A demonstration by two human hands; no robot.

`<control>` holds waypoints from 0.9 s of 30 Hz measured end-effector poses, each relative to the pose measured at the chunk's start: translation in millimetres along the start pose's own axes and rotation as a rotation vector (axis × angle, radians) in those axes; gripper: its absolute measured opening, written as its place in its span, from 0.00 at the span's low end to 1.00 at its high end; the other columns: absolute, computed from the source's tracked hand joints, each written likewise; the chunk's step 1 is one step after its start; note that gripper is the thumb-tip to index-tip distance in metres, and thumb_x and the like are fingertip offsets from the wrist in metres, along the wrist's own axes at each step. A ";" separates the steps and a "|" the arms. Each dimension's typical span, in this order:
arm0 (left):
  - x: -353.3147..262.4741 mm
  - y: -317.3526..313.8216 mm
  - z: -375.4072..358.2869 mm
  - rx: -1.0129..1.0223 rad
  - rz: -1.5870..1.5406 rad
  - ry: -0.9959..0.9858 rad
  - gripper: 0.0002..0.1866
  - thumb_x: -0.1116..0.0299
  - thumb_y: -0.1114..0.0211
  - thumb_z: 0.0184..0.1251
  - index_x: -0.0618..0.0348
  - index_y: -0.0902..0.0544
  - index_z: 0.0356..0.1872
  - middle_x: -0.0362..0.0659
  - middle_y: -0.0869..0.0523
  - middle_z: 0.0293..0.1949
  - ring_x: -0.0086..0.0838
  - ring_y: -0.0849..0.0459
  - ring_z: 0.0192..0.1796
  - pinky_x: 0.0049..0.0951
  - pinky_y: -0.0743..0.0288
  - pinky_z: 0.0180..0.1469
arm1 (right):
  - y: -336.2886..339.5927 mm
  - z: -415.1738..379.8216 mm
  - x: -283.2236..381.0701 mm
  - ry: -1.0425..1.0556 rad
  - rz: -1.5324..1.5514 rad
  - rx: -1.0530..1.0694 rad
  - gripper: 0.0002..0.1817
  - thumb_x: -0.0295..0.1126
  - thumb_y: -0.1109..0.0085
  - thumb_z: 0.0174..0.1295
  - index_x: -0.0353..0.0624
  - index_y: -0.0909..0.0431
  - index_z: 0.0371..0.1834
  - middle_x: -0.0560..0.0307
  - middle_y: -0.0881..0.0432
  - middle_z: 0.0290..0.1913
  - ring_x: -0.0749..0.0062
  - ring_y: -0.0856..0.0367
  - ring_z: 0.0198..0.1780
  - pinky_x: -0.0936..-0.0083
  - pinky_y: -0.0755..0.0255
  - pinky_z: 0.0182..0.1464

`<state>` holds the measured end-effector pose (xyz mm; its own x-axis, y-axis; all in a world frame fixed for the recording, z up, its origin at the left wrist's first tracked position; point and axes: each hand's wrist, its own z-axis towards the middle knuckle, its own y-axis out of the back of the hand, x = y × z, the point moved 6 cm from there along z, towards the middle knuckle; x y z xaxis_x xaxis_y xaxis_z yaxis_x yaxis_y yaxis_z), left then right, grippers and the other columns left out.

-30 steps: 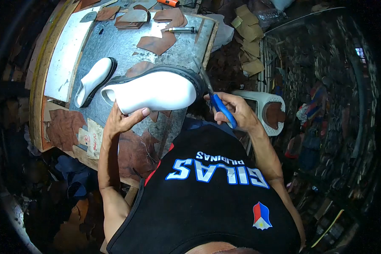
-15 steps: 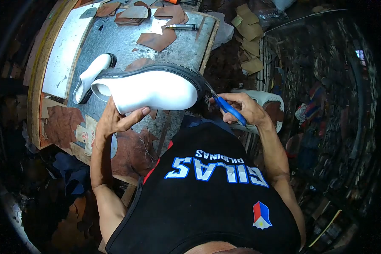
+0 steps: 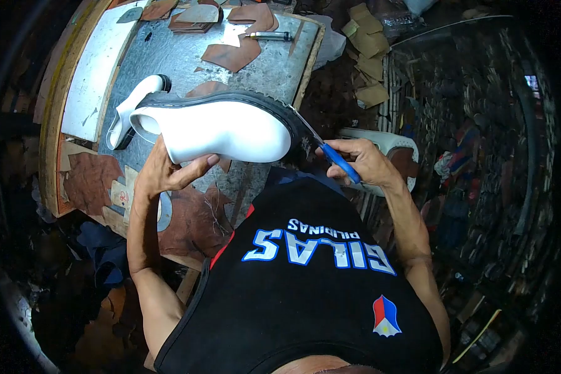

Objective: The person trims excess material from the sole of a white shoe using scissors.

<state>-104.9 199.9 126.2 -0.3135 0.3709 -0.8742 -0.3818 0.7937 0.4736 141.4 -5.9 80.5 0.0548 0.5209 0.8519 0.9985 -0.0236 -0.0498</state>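
My left hand (image 3: 168, 171) grips a white clog-style shoe (image 3: 218, 131) from below, thumb against its lower side. The shoe lies on its side in the air, its black sole (image 3: 230, 98) facing the bench and its rounded toe pointing right. In my right hand (image 3: 358, 161) is a blue-handled knife (image 3: 340, 161), fingers wrapped round the handle. Its thin metal blade reaches up-left, with the tip at the sole's edge near the toe. Behind the held shoe's heel, a second white shoe (image 3: 128, 115) rests on the bench.
The metal-topped workbench (image 3: 162, 56) carries brown leather pieces (image 3: 230, 55) and a metal cylindrical tool (image 3: 270, 36). More brown leather (image 3: 193, 224) lies along the near edge. A white plastic chair (image 3: 386, 142) stands right of the bench, with tan scraps (image 3: 364, 37) beyond.
The knife blade has swung upward along the sole's edge, its tip now further from me. The held shoe has shifted slightly left; my left hand keeps its grip.
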 end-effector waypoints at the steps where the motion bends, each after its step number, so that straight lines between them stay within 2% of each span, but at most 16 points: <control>1: -1.4 -0.5 1.0 0.003 0.009 -0.017 0.25 0.60 0.25 0.50 0.67 0.20 0.44 0.48 0.16 0.34 0.34 0.16 0.36 0.33 0.22 0.39 | 2.2 0.2 -2.9 0.000 0.001 -0.001 0.28 0.34 0.25 0.51 0.39 0.22 0.57 0.67 0.21 0.27 0.89 0.30 0.22 0.89 0.36 0.23; 3: -6.8 -2.0 3.8 0.008 0.020 -0.040 0.25 0.59 0.25 0.49 0.67 0.20 0.44 0.48 0.16 0.34 0.34 0.16 0.36 0.33 0.22 0.39 | 9.2 3.0 -9.3 -0.005 -0.011 -0.031 0.27 0.33 0.27 0.54 0.38 0.23 0.57 0.67 0.22 0.27 0.88 0.28 0.22 0.89 0.36 0.23; 5: -19.2 -3.2 6.7 -0.016 0.017 -0.111 0.16 0.60 0.29 0.54 0.64 0.16 0.37 0.46 0.15 0.29 0.35 0.17 0.32 0.34 0.24 0.36 | 9.5 8.8 0.5 0.084 0.121 -0.114 0.26 0.33 0.30 0.57 0.37 0.25 0.59 0.68 0.24 0.24 0.87 0.26 0.21 0.88 0.34 0.23; 6: -18.8 -3.9 7.0 -0.013 0.019 -0.115 0.16 0.60 0.29 0.54 0.64 0.16 0.37 0.46 0.15 0.29 0.35 0.17 0.32 0.34 0.24 0.36 | 11.2 16.6 -2.3 0.156 0.112 -0.094 0.32 0.37 0.29 0.57 0.37 0.30 0.63 0.63 0.23 0.31 0.82 0.22 0.28 0.85 0.26 0.28; 7: -17.8 -5.6 7.3 -0.006 0.050 -0.131 0.17 0.60 0.28 0.54 0.63 0.16 0.39 0.46 0.15 0.31 0.36 0.17 0.33 0.34 0.24 0.38 | 4.6 20.4 -0.1 0.159 0.114 -0.098 0.32 0.37 0.29 0.57 0.37 0.30 0.63 0.63 0.23 0.31 0.82 0.22 0.28 0.85 0.26 0.28; 9: -20.2 -8.3 9.4 0.008 0.085 -0.150 0.18 0.60 0.28 0.53 0.63 0.16 0.40 0.46 0.15 0.33 0.36 0.17 0.35 0.35 0.24 0.39 | -19.7 31.9 16.2 0.328 0.509 -0.023 0.39 0.42 0.27 0.54 0.37 0.35 0.66 0.55 0.24 0.42 0.77 0.20 0.37 0.80 0.19 0.36; 10: -27.5 -11.6 10.6 0.012 0.146 -0.225 0.19 0.59 0.27 0.52 0.62 0.16 0.41 0.47 0.15 0.35 0.38 0.17 0.36 0.36 0.25 0.40 | -27.0 36.9 22.0 0.337 0.497 -0.020 0.44 0.45 0.27 0.53 0.36 0.39 0.67 0.50 0.28 0.51 0.72 0.20 0.43 0.76 0.17 0.41; 13: -41.8 -10.9 9.0 0.007 0.295 -0.325 0.22 0.60 0.24 0.50 0.64 0.17 0.42 0.48 0.15 0.38 0.39 0.16 0.38 0.37 0.25 0.42 | -38.9 37.5 38.9 0.380 0.332 -0.067 0.39 0.39 0.27 0.54 0.36 0.38 0.65 0.57 0.24 0.45 0.76 0.20 0.43 0.79 0.19 0.42; 15: -28.9 4.4 6.1 -0.157 -0.074 -0.137 0.23 0.59 0.27 0.55 0.68 0.19 0.43 0.49 0.15 0.39 0.36 0.16 0.41 0.37 0.25 0.46 | -48.4 36.8 35.2 0.405 0.393 -0.101 0.37 0.35 0.28 0.55 0.37 0.38 0.64 0.58 0.24 0.44 0.77 0.20 0.43 0.79 0.20 0.43; 16: 3.5 8.1 3.2 -0.228 -0.227 0.125 0.28 0.51 0.34 0.62 0.71 0.21 0.46 0.50 0.15 0.40 0.34 0.16 0.42 0.33 0.26 0.50 | -50.3 36.7 32.8 0.433 0.456 -0.139 0.35 0.31 0.28 0.55 0.38 0.37 0.63 0.60 0.23 0.43 0.78 0.21 0.43 0.80 0.21 0.44; 17: 11.0 7.6 8.3 -0.272 -0.306 0.132 0.31 0.44 0.43 0.68 0.71 0.21 0.47 0.51 0.16 0.39 0.34 0.17 0.43 0.32 0.26 0.50 | -53.3 39.7 29.9 0.427 0.456 -0.131 0.35 0.31 0.28 0.55 0.38 0.37 0.63 0.60 0.23 0.43 0.78 0.21 0.43 0.80 0.21 0.44; 19: 45.9 2.6 7.1 -0.528 -0.431 0.375 0.32 0.42 0.46 0.70 0.70 0.20 0.46 0.50 0.16 0.39 0.32 0.17 0.43 0.33 0.27 0.50 | -55.9 41.9 31.2 0.522 0.234 -0.222 0.32 0.26 0.30 0.56 0.39 0.36 0.63 0.60 0.22 0.43 0.80 0.21 0.42 0.80 0.24 0.46; 21: 39.7 -6.4 12.6 -0.467 -0.457 0.310 0.28 0.46 0.42 0.69 0.70 0.20 0.45 0.47 0.16 0.41 0.30 0.17 0.41 0.31 0.25 0.48 | -58.5 43.4 27.9 0.493 0.218 -0.218 0.33 0.27 0.30 0.56 0.42 0.36 0.63 0.59 0.21 0.44 0.81 0.22 0.43 0.79 0.25 0.47; 23: 44.7 -11.4 13.0 -0.399 -0.687 0.342 0.25 0.51 0.39 0.68 0.69 0.20 0.45 0.46 0.16 0.39 0.28 0.17 0.40 0.27 0.23 0.45 | -59.4 37.9 25.2 0.611 0.072 -0.236 0.33 0.25 0.30 0.55 0.47 0.36 0.64 0.60 0.21 0.45 0.81 0.22 0.43 0.77 0.25 0.47; 25: 35.3 -12.4 17.1 -0.346 -0.862 0.337 0.22 0.55 0.36 0.67 0.69 0.21 0.45 0.45 0.16 0.38 0.26 0.17 0.38 0.26 0.23 0.43 | -57.0 37.7 17.6 0.628 0.085 -0.207 0.34 0.23 0.30 0.55 0.50 0.36 0.64 0.60 0.21 0.45 0.80 0.22 0.43 0.76 0.25 0.47; 27: 35.6 -14.7 22.7 -0.381 -0.717 0.327 0.21 0.59 0.34 0.65 0.69 0.21 0.45 0.45 0.16 0.38 0.24 0.17 0.39 0.25 0.23 0.43 | -50.8 41.0 7.7 0.574 0.094 -0.204 0.35 0.21 0.30 0.54 0.49 0.36 0.65 0.60 0.21 0.45 0.80 0.22 0.43 0.76 0.25 0.47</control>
<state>-90.8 212.3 85.6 -0.0972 -0.3591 -0.9282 -0.8289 0.5455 -0.1242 90.9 34.3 68.1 0.0801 -0.0321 0.9963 0.9672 -0.2390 -0.0855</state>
